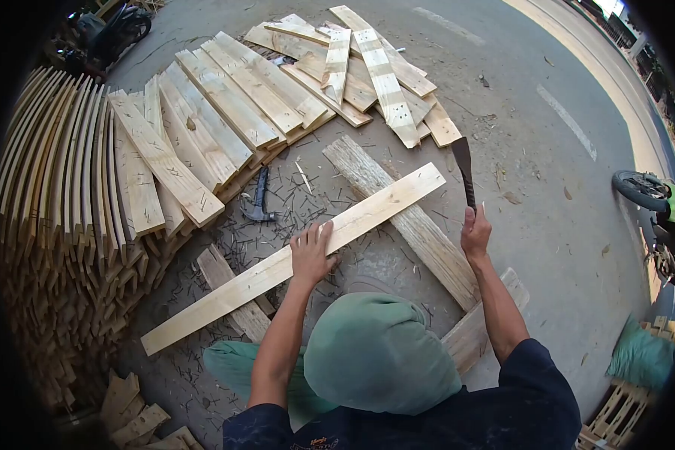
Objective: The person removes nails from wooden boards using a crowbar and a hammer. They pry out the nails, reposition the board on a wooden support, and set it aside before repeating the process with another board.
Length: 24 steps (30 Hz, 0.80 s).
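Note:
My left hand [312,253] presses on a pale wooden plank [251,285], its fingers over the top and the thumb by the near edge. The plank lies diagonally across a weathered board [405,217] on the right and a shorter board [232,289] on the left. My right hand [475,231] is closed round the lower end of a dark flat-bladed tool, like a machete [465,169]. The blade points away from me, beside the plank's far right end and apart from it. A claw hammer [258,199] lies on the ground left of the plank.
Nails and splinters litter the ground around the boards. Planks with nails in them [195,142] lie on a tall stack at left, and more planks [382,82] are piled ahead. A motorbike [656,217] stands at far right, near a green sack [641,352]. Another board [487,322] lies by my right arm.

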{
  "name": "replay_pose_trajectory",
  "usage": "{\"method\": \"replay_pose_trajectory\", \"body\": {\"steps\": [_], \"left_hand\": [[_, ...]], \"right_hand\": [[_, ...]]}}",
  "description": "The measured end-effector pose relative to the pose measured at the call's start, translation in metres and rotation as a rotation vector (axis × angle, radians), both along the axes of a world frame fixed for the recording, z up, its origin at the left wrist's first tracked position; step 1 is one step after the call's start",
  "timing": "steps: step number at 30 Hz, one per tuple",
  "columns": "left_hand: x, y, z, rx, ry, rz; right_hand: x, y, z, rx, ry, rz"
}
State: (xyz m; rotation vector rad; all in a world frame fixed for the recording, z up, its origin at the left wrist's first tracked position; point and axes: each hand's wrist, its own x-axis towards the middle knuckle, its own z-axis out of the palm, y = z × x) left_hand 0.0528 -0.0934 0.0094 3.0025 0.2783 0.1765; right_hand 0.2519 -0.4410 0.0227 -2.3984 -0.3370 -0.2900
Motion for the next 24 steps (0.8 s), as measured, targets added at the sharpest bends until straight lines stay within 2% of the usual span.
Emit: {"method": "replay_pose_trajectory", "body": {"steps": [1, 2, 3, 5, 7, 10, 11, 13, 14, 15, 17, 18, 19, 21, 23, 24], "left_hand": [[0.001, 0.002, 0.001, 0.022, 0.005, 0.01], [0.001, 0.001, 0.002, 0.02, 0.009, 0.016], [-0.002, 0.0, 0.003, 0.002, 0.018, 0.028], [0.004, 0.007, 0.006, 0.0, -0.01, 0.033], [0.003, 0.007, -0.002, -0.005, 0.005, 0.027], [0.004, 0.005, 0.003, -0.03, -0.028, 0.041], [0.003, 0.004, 0.003, -0.023, -0.026, 0.038], [0.006, 0.004, 0.005, -0.008, -0.028, 0.026], [0.005, 0.003, 0.004, -0.006, -0.018, 0.03], [0.003, 0.003, 0.005, -0.003, -0.014, 0.034], [0.003, 0.002, 0.003, -0.006, -0.022, 0.032], [0.005, 0.006, 0.003, 0.011, -0.021, 0.006], [0.004, 0.007, -0.001, 0.015, -0.004, -0.004], [-0.007, 0.006, 0.005, -0.03, 0.034, -0.001], [0.005, 0.02, 0.014, -0.238, 0.112, 0.01], [0.007, 0.028, 0.012, -0.258, 0.212, 0.035]], "right_hand": [[0.008, 0.001, -0.007, 0.168, -0.059, -0.018], [0.017, -0.002, -0.019, -0.036, -0.072, 0.043], [0.019, -0.006, -0.027, -0.036, -0.065, 0.043], [0.039, -0.006, -0.032, -0.375, 0.175, 0.054], [0.054, -0.005, -0.017, -0.38, 0.139, 0.029], [0.038, -0.008, 0.016, -0.047, -0.015, -0.113], [0.034, -0.012, 0.013, -0.051, -0.006, -0.121], [0.033, -0.018, 0.007, 0.227, -0.238, -0.167], [0.027, -0.024, -0.006, 0.209, -0.096, -0.101], [0.024, -0.031, -0.027, 0.207, -0.101, -0.109], [0.033, -0.04, -0.055, -0.362, 0.215, -0.067], [0.031, -0.033, -0.039, -0.368, 0.274, -0.111], [0.044, -0.023, -0.026, -0.366, 0.255, -0.094], [0.02, -0.026, -0.022, -0.183, 0.186, -0.133], [0.013, -0.02, -0.002, -0.077, 0.091, -0.132], [0.01, -0.018, 0.009, 0.058, 0.028, -0.143]]}}
